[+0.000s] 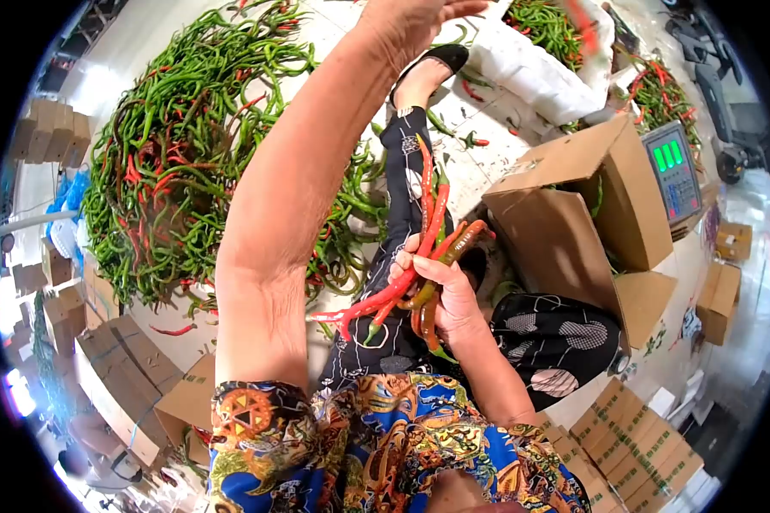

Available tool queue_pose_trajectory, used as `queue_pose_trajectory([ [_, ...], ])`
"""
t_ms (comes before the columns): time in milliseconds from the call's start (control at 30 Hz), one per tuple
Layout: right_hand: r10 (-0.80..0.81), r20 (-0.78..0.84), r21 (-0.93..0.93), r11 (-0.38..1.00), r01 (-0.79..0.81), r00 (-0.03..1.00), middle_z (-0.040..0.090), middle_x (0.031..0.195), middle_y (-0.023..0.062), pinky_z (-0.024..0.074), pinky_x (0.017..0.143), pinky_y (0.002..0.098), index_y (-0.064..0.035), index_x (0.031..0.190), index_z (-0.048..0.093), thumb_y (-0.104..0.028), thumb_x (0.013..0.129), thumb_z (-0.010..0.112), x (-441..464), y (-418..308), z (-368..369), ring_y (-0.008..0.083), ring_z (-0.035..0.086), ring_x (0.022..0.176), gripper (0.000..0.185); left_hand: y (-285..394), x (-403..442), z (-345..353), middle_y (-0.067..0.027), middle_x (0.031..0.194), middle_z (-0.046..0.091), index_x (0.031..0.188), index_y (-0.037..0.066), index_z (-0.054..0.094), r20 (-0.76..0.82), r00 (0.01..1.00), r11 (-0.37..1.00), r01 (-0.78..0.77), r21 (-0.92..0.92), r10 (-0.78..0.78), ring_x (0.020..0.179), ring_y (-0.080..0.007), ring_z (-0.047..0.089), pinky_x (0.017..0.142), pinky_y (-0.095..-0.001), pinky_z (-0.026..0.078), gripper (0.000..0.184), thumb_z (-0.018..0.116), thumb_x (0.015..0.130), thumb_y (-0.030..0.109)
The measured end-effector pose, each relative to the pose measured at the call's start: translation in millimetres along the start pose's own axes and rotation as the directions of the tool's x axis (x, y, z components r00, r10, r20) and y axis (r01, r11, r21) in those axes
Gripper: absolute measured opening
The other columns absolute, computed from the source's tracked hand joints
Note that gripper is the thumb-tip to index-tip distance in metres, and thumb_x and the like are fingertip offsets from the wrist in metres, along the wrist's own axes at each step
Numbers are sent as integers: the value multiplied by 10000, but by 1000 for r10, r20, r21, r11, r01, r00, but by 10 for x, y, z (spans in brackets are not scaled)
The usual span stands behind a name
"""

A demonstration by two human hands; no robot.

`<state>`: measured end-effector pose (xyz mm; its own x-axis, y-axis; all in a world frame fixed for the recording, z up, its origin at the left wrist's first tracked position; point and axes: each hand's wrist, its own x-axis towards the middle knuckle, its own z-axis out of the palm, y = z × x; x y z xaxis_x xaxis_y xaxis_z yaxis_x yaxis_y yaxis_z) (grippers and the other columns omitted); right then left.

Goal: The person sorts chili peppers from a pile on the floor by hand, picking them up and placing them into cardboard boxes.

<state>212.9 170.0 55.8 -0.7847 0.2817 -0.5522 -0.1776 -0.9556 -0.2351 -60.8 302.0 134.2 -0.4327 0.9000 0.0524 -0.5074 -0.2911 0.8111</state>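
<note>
My right hand (449,295) is closed round a bunch of long red and brownish chili peppers (419,278) above my lap. My left arm reaches up and across to the top edge, where my left hand (423,17) is partly cut off; its visible fingers are stretched out and hold nothing visible. A blurred red streak (580,26), perhaps a pepper, shows to its right, over a white sack (530,73) with green peppers.
A large heap of green and red peppers (171,171) lies at left. At right are an open cardboard box (565,248), a scale with a lit display (672,171) and another pepper pile (663,98). Flattened cartons (637,445) and boxes (128,376) stand near the lower edges.
</note>
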Motion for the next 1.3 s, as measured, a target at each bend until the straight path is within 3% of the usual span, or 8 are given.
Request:
queue_pose_trajectory([
  [400, 58, 158, 44, 997, -65, 986, 556, 861, 78, 443, 812, 361, -39, 1057, 523, -66, 774, 668, 19, -39, -144, 219, 545, 830, 319, -1352, -2889, -1940, -95, 808, 674, 1040, -53, 635, -728, 680, 679, 574, 457, -85, 662, -113, 614, 578, -223, 476, 252, 568, 838, 82],
  [500, 53, 146, 21, 998, -57, 988, 554, 868, 81, 446, 816, 361, -40, 1063, 520, -65, 781, 663, 31, -10, -88, 220, 542, 833, 318, -1674, -2980, -1990, -125, 799, 687, 1046, 1, 636, -664, 745, 168, 648, 743, 63, 705, -234, 659, 691, -332, 518, 390, 664, 773, 279],
  [633, 50, 121, 4, 999, -51, 991, 551, 874, 80, 449, 821, 358, -45, 1067, 518, -73, 780, 668, 64, 48, -23, 216, 539, 841, 325, -2031, -2636, -1935, -241, 875, 639, 875, 24, 587, -760, 641, 108, 752, 650, 108, 866, -457, 594, 751, -520, 484, 347, 709, 743, 321],
  [700, 45, 113, -27, 999, -42, 993, 550, 872, 74, 450, 820, 353, -48, 1068, 515, -69, 773, 675, 69, 34, 19, 212, 539, 847, 336, -2078, -2554, -1968, -192, 829, 657, 863, 12, 610, -809, 584, 101, 803, 588, 64, 796, -346, 648, 692, -439, 509, 283, 692, 759, 262],
  [767, 44, 124, -42, 998, -39, 991, 550, 870, 72, 450, 819, 351, -48, 1068, 513, -63, 770, 676, 80, 28, 21, 211, 539, 846, 340, -2009, -2629, -1931, -47, 730, 640, 889, 17, 647, -756, 628, 670, 644, 370, -187, 602, -156, 581, 552, -303, 460, 224, 672, 803, 222],
  [800, 53, 116, -39, 998, -49, 992, 546, 865, 68, 450, 815, 346, -49, 1063, 510, -62, 767, 680, 74, 19, 10, 208, 537, 841, 342, -1760, -2641, -1742, 17, 736, 610, 901, 34, 656, -707, 668, 714, 610, 342, -232, 599, -44, 503, 516, -203, 382, 145, 633, 855, 170],
  [1100, 67, 39, -78, 995, -64, 997, 579, 926, 98, 503, 832, 359, -39, 1056, 533, -40, 809, 640, 74, 51, 65, 235, 588, 877, 269, -313, -3429, -1203, -29, 824, 642, 1036, 3, 611, -514, 744, 901, 398, -171, -426, 648, -56, 549, 592, -159, 437, 197, 585, 917, 158],
  [1300, 76, 22, -103, 992, -73, 997, 582, 918, 100, 494, 837, 356, -28, 1036, 538, -28, 808, 636, 60, 109, 57, 234, 590, 883, 247, -384, -3504, -1258, -27, 965, 658, 1057, 29, 640, -520, 818, 716, 515, 472, -246, 871, -99, 579, 810, -251, 452, 205, 577, 903, 149],
])
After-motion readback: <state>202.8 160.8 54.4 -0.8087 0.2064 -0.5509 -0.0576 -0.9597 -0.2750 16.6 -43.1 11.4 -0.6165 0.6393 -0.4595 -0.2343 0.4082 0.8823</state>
